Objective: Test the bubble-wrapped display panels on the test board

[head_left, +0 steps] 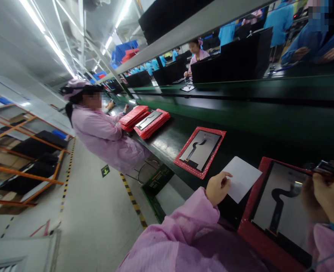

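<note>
A: Main piece, where?
B: Lower right of frame. Large flat display panel (293, 215), grey face up, lying on a red bubble sheet (247, 224). Dark ribbon cable (277, 211) curving across the grey.

A: Hands?
B: Well apart from each other. Left hand (218, 189) right of centre, below mid-frame, fingers curled at left edge of white sheet (242, 179); pinched or only resting, cannot tell. Right hand (330, 192) at right edge of frame, closed round a small shiny object (325, 167), too unclear to name.

A: Expected handling of the panel?
B: By judgement, light for its spread, thin, stiff but brittle. Might crack if lifted by 1 corner. Glossy-looking; likely slick under bare fingers and quick to take prints.

A: Where to take hold?
B: By 2 opposite edges, on the dark border (288, 245), with even pressure. Keep off the grey middle. Never lift by the cable: probably soft, easily creased, weakest near the gold-coloured band (271, 232) at its lower end.

A: Anything nearby?
B: Right of centre, mid-frame: 2nd panel (202, 147) with similar cable, on another red bubble sheet (180, 162). White sheet between the 2 panels, judged paper-light, apt to slide; best pinched at an edge.
</note>
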### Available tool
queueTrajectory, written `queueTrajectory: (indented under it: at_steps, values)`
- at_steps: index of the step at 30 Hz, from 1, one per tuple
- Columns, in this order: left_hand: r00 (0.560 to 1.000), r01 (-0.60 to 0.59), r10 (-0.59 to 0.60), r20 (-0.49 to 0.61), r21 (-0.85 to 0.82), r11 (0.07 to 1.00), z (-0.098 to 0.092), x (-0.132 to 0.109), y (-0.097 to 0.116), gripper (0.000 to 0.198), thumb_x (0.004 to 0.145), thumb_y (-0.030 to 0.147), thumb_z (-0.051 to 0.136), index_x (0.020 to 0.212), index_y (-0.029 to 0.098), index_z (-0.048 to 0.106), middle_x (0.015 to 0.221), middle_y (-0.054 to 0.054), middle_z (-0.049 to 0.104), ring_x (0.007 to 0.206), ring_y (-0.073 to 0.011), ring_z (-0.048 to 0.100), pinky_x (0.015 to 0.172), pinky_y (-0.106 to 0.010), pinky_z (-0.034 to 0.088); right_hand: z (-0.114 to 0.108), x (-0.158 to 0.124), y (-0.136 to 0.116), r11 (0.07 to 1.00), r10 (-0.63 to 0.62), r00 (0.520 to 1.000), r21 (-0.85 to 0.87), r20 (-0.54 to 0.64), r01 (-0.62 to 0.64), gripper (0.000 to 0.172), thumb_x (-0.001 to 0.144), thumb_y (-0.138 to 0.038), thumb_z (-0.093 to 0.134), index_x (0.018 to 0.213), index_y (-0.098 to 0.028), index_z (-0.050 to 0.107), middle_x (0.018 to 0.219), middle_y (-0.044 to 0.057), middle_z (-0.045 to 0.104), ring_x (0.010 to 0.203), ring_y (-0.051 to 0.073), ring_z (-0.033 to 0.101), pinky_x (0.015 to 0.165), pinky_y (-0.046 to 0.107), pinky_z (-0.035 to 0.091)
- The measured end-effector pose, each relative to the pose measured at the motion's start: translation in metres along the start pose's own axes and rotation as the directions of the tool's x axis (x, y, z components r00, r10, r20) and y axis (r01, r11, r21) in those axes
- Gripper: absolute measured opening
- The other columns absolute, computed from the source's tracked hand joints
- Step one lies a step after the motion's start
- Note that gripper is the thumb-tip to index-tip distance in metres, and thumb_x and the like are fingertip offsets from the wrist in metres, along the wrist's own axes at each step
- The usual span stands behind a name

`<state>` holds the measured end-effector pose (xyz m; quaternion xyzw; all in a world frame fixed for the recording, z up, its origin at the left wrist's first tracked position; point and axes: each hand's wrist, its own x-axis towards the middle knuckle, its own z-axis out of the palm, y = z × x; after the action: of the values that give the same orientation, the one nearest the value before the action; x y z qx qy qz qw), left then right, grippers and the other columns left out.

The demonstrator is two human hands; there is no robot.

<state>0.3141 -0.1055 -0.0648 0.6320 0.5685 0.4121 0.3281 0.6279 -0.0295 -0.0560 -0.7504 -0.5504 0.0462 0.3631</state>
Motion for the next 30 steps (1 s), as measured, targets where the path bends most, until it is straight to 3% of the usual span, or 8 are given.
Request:
queueTrajectory:
  at_steps: [6,19,30]
  values:
    - [1.0,-0.001,0.001,0.0,0.007,1.0,0.0,0.001,-0.001,0.023,0.084,0.012,0.054,0.102,0.016,0.067,0.069,0.005,0.052,0.058,-0.0075,0.043,0.061,-0.021,0.037,0.002,0.0,0.003,1.0,0.004,1.0,-0.004,-0.004,-0.004,0.084,0.069,-0.049,0.046,0.141,-0.005,0.051,0.076,0.008,0.037,0.103,0.041,0.049,0.099,0.057,0.045]
    - [1.0,0.003,-0.003,0.001,0.018,1.0,0.001,0.001,-0.002,0.023,0.084,0.014,0.053,0.102,0.017,0.068,0.067,0.005,0.051,0.056,-0.0073,0.042,0.06,-0.021,0.036,0.007,0.001,0.009,0.998,-0.035,0.999,-0.054,-0.038,0.033,0.085,0.072,-0.052,0.042,0.141,-0.003,0.05,0.085,0.015,0.05,0.104,0.039,0.05,0.098,0.053,0.046]
    - [1.0,0.014,-0.015,0.006,0.051,0.999,0.0,0.001,0.0,0.023,0.084,0.013,0.053,0.101,0.017,0.068,0.066,0.005,0.052,0.057,-0.0079,0.044,0.062,-0.021,0.038,0.004,0.001,0.007,0.999,-0.041,0.999,-0.026,-0.01,0.041,0.083,0.072,-0.049,0.046,0.142,-0.004,0.049,0.083,0.012,0.046,0.102,0.04,0.05,0.099,0.055,0.045]
